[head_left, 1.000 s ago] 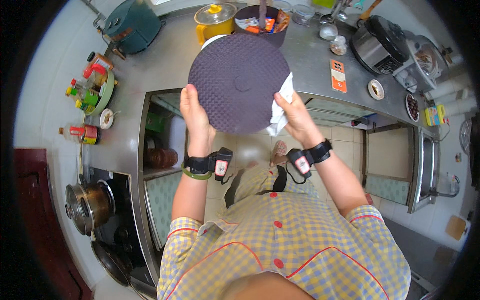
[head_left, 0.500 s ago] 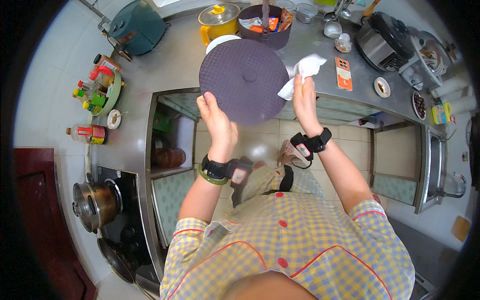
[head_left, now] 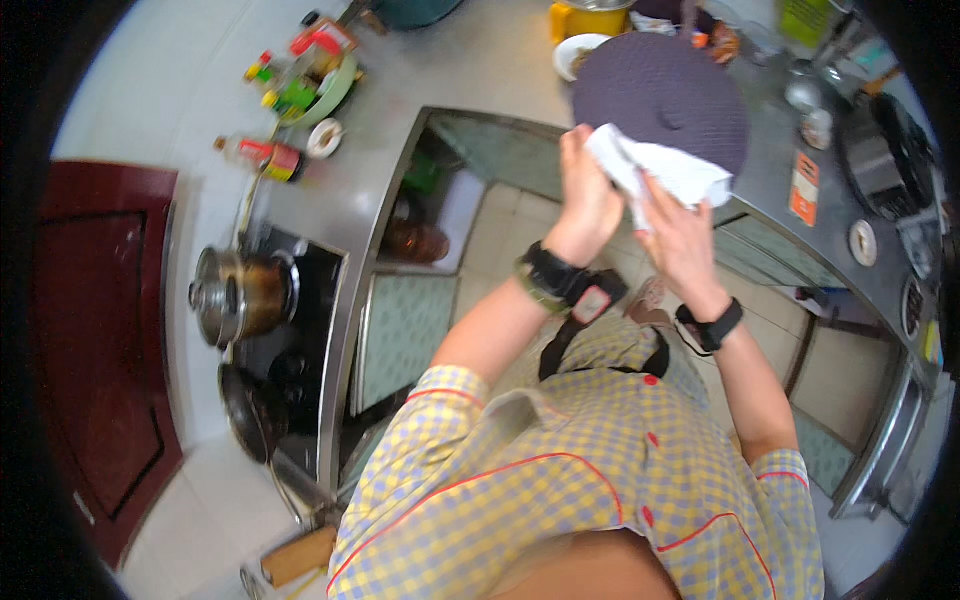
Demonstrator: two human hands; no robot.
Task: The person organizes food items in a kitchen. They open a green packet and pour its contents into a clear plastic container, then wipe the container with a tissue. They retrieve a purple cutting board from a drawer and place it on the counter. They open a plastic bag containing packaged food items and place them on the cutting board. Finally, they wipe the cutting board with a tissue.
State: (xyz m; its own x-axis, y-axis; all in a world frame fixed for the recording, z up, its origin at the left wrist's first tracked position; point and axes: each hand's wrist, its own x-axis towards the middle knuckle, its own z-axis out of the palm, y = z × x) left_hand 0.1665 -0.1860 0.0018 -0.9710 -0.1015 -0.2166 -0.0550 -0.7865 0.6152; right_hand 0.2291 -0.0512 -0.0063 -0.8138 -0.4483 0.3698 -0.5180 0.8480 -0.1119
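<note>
A round, dark purple lid (head_left: 655, 85) with a textured face and a small knob is held up over the counter's front edge. My left hand (head_left: 590, 195) is closed on its lower left rim. My right hand (head_left: 682, 240) holds a white cloth or paper towel (head_left: 680, 172) against the lid's lower part, below the knob. The white sheet spreads between both hands and hides part of the rim. Behind the lid, a white bowl (head_left: 572, 50) and a yellow pot (head_left: 590, 22) stand on the steel counter (head_left: 490, 75).
To the left, a pot (head_left: 240, 297) and a pan (head_left: 250, 410) sit by the black stove. Sauce bottles fill a green basket (head_left: 325, 98), with a small dish (head_left: 325, 138) beside it. At right are an orange-and-white phone (head_left: 804, 188), a small bowl (head_left: 863, 243) and a dark cooker (head_left: 885, 155).
My view has turned left. My right hand has brought the white sheet from the lid's right edge down across its lower part. My left hand keeps its grip on the rim.
</note>
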